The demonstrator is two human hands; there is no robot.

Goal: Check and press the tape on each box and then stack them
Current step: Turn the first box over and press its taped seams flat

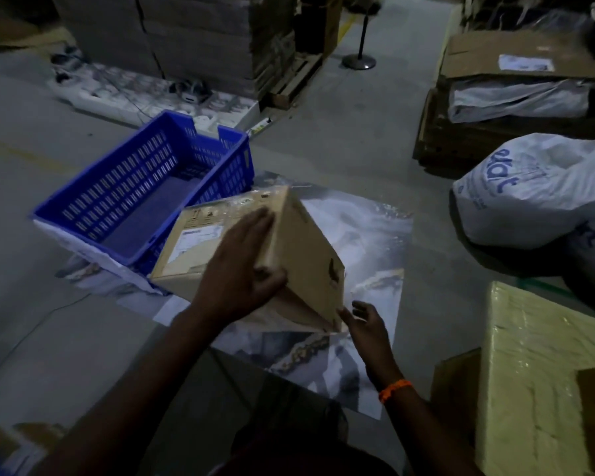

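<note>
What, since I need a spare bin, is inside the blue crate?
Inside the blue crate only its bare floor shows; the near right corner is hidden behind the tilted cardboard box.

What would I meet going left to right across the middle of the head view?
blue crate → cardboard box → white sack

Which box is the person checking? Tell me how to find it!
Find the big blue crate on the floor. Right beside it, on the shiny marbled sheet, a brown box stands tipped up on one edge. It's the only box with a left hand across it.
</note>
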